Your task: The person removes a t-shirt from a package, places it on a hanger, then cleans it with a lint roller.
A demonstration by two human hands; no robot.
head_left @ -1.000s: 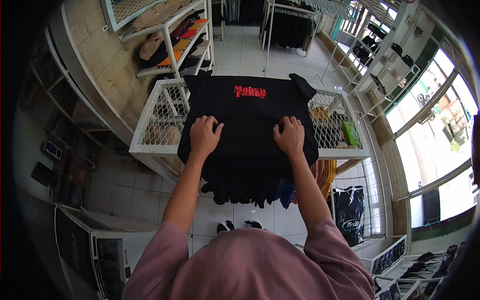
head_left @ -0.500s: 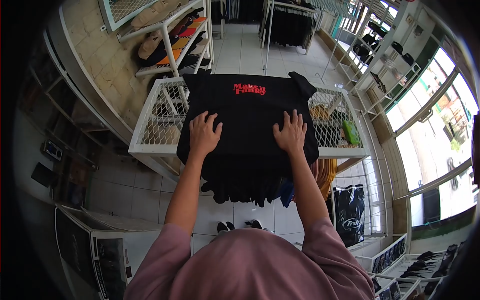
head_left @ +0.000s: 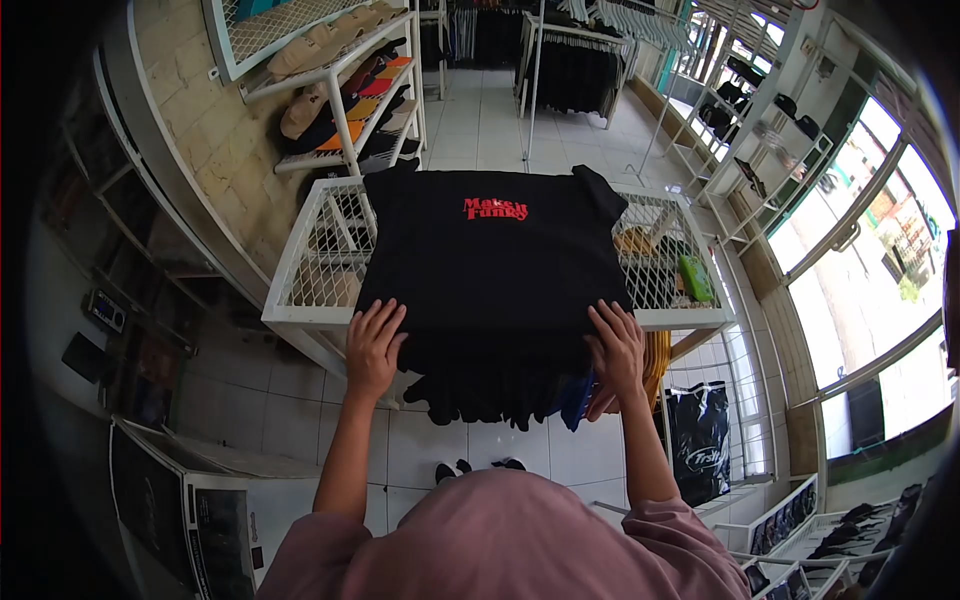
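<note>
Two bare hands rest at the near edge of a black T-shirt (head_left: pixel 495 265) spread flat over a white wire-mesh table (head_left: pixel 320 265). Far left, along the stone wall, a white shelf rack (head_left: pixel 350 95) holds caps and folded things in tan, red and orange. Just right of it begins the mesh table, with goods dimly seen below the grid. The left hand (head_left: pixel 373 345) lies at the shirt's near left corner, fingers spread and flat, palm down, gripping nothing that I can make out. The shirt itself covers the middle of the table, its red lettering (head_left: pixel 495 209) toward the far end, sleeves poking out at the far corners, and its near hem hanging over the table's front edge. Under that edge more dark garments (head_left: pixel 480 385) hang down. The right hand (head_left: pixel 615 350) sits at the near right corner, fingers open and splayed over the cloth where it drops off the edge. Further right, a green packet (head_left: pixel 697 278) lies on the mesh, and below the table stands a black bag (head_left: pixel 697 440) on the tiled floor. Beyond the table, a clothes rail (head_left: pixel 575 60) carries dark garments.
</note>
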